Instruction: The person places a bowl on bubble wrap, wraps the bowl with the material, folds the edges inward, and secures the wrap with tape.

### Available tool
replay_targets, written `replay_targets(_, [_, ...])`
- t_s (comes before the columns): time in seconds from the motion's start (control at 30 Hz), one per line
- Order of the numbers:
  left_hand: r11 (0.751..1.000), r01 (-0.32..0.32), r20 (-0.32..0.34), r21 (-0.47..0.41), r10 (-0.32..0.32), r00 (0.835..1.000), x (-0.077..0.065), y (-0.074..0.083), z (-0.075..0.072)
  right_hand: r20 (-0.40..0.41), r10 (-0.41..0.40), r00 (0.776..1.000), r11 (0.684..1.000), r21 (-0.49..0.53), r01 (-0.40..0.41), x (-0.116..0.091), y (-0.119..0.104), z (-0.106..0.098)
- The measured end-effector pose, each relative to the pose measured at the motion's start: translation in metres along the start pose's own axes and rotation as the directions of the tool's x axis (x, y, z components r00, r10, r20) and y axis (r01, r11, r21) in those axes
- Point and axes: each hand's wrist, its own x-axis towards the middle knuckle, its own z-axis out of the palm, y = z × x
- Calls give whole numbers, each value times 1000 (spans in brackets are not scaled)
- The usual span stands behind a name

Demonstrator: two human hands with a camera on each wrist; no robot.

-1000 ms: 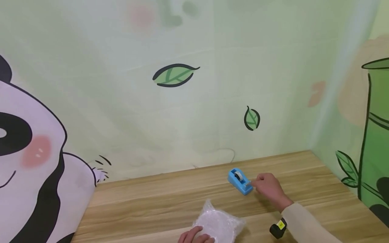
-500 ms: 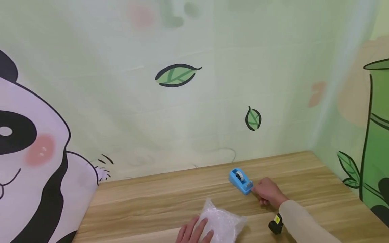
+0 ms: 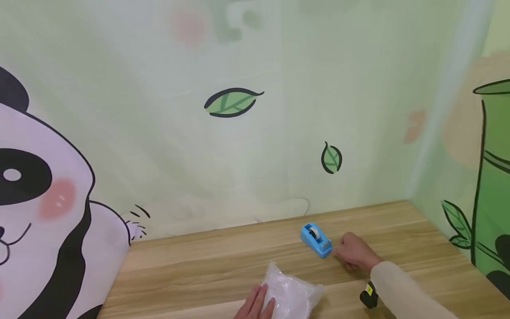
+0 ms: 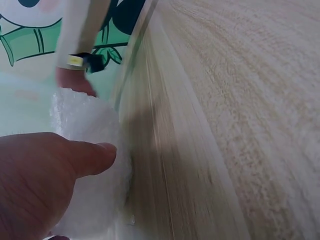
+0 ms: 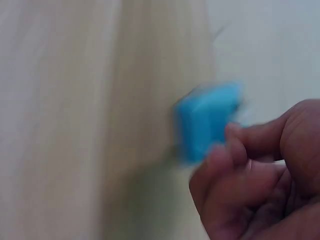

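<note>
A bubble-wrapped package (image 3: 290, 296) lies on the wooden table, at the bottom middle of the head view. My left hand (image 3: 255, 305) rests on its left side with fingers fairly straight. In the left wrist view the thumb (image 4: 92, 157) lies along the bubble wrap (image 4: 90, 117). Farther back stands a blue tape dispenser (image 3: 316, 239) with a roll in it. My right hand (image 3: 354, 251) is just right of its cutter end, fingers curled, thumb and index finger pinched together. The right wrist view, blurred, shows this pinch beside the dispenser (image 5: 205, 122); the tape between them is barely discernible.
A black tape measure (image 3: 368, 296) with a yellow label sits beside the right sleeve (image 3: 402, 283). Behind the table (image 3: 191, 261) hangs a pale green printed backdrop (image 3: 255, 168) with a panda and leaves.
The right hand has drawn back slightly right from the dispenser's cutter end, fingers still pinched. The left hand's fingers have straightened and shifted on the package. The dispenser stays in place.
</note>
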Motion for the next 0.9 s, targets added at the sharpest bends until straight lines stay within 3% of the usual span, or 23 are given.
replay_targets(0.13, [1000,7,-5,-10,-7,1000,-2,0,1,68,-161,985,984,91,154,-9,-41,1])
replay_targets(0.27, [999,-37,-36,-28,36,999,-1,-1,4,143,-295,945,947,177,269,-22,-75,12])
replay_targets(0.37, [996,-88,-55,-14,87,995,0,-2,7,189,-369,910,918,229,324,-29,-94,25])
replay_targets(0.47, [996,-84,-34,-8,83,996,2,-1,6,233,-402,886,906,244,347,-35,-108,41])
replay_targets(0.57, [999,-43,1,-34,43,999,5,1,1,269,-387,882,919,192,344,-40,-115,58])
replay_targets(0.7, [999,11,62,-44,-8,998,9,3,-5,282,-339,898,940,61,336,-44,-116,75])
replay_targets(0.9, [984,171,115,-46,-165,980,13,9,-11,232,-312,921,945,-24,327,-47,-116,79])
